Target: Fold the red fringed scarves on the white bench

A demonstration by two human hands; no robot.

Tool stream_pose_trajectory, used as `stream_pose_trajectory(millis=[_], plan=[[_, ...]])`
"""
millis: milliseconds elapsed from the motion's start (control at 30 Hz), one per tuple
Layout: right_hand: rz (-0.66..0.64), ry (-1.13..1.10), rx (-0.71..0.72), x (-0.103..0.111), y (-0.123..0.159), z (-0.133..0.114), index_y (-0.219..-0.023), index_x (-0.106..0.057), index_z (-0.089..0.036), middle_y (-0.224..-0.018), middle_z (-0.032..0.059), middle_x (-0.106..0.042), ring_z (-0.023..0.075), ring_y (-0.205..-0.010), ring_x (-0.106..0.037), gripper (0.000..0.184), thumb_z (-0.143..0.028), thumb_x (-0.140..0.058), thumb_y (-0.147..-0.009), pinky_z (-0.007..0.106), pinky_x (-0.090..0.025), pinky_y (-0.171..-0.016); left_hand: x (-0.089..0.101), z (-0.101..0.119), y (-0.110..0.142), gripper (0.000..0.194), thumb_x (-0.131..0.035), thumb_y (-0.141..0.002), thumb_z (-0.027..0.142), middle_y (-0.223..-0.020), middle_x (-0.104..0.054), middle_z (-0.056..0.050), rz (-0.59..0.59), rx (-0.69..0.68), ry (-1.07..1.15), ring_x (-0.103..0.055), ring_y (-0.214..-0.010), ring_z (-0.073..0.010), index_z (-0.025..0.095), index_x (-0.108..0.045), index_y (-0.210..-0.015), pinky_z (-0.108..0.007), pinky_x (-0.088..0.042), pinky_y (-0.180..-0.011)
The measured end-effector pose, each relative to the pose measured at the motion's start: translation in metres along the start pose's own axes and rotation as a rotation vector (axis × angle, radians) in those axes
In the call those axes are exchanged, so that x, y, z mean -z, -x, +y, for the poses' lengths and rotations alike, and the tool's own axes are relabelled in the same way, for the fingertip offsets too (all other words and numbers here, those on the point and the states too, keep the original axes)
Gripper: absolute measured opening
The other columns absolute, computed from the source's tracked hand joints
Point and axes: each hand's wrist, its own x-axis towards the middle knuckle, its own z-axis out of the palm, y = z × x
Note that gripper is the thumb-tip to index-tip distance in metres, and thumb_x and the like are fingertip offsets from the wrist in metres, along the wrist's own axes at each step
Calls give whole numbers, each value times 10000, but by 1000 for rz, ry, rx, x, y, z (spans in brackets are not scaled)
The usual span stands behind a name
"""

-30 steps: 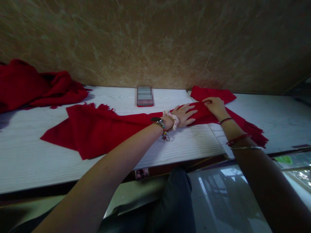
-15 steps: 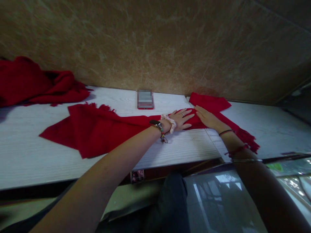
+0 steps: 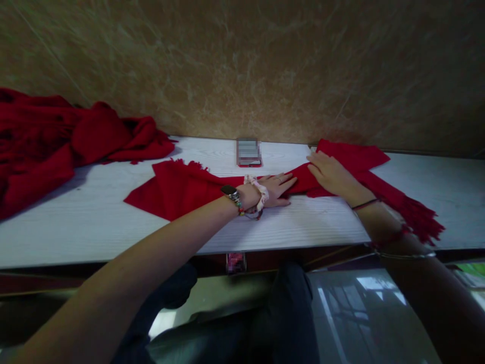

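A person's left hand (image 3: 276, 190) lies open and flat, fingers spread, on a fringed red scarf (image 3: 189, 188) stretched along the near side of the phone (image 3: 249, 151). Right of the phone, the right hand (image 3: 329, 171) angles inward over the cloth, its grip impossible to tell.

Left hand (image 3: 276, 189) and right hand (image 3: 330, 173) angle inward, palms down, arms (image 3: 178, 230) outstretched.

Dim, with glare on the floor (image 3: 352, 318)
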Motion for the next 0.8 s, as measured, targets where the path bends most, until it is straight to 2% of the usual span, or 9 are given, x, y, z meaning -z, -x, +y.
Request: stream_pose_trajectory(millis=[167, 367, 467, 533, 600, 700, 800], plan=[[-67, 17, -5, -21, 13, 0, -1292, -433, -108, -1333, 164, -459, 296, -1227, -413, 479, -320, -244, -906, 544, -370, -942, 3, -29, 40, 625, -391, -859, 429, -1441, -270, -135, -48, 56, -27, -294, -1297, -248, 127, -254, -1388, -350, -271, -1033], [-124, -29, -89, -23, 15, 18, -1287, -441, -156, -1339, 122, -465, 259, -1249, -397, 457, -339, -255, -912, 531, -364, -962, 22, -65, 97, 562, -391, -882, 384, -1403, -353, -121, -109, 206, -119, -402, -1231, -225, 155, -275, -1382, -328, -306, -1002], [-156, 6, -105, -20, 12, 21, -1280, -449, -152, -1338, 121, -468, 257, -1246, -400, 447, -328, -267, -912, 521, -382, -950, 22, -78, 121, 531, -377, -893, 388, -1386, -384, -110, -54, 279, -175, -377, -1246, -235, 176, -294, -1372, -412, -250, -1032], [-140, 38, -89, -14, 7, 16, -1254, -478, -128, -1331, 144, -468, 275, -1248, -394, 441, -316, -279, -909, 528, -380, -947, 20, -87, 135, 523, -369, -895, 396, -1395, -370, -101, 30, 321, -192, -327, -1278, -247, 194, -295, -1372, -469, -198, -1046], [-77, 21, -42, -4, -3, 0, -1224, -508, -92, -1319, 174, -471, 291, -1247, -392, 442, -311, -302, -901, 528, -360, -969, 17, -98, 148, 521, -358, -895, 398, -1407, -348, -96, 136, 365, -164, -292, -1297, -253, 203, -291, -1373, -483, -193, -1048], [2, -149, 105, 8, -24, -43, -1227, -514, -105, -1309, 155, -488, 258, -1245, -404, 439, -331, -355, -886, 468, -338, -1020, 15, -118, 169, 525, -332, -891, 409, -1404, -344, -98, 301, 417, -63, -294, -1294, -240, 178, -304, -1361, -433, -236, -1052], [-56, -354, 338, 8, -45, -95, -1267, -480, -146, -1321, 112, -486, 218, -1242, -412, 454, -362, -397, -876, 422, -339, -1041, 11, -140, 193, 575, -307, -880, 437, -1405, -326, -110, 398, 493, 59, -282, -1297, -239, 127, -290, -1364, -389, -235, -1069]])
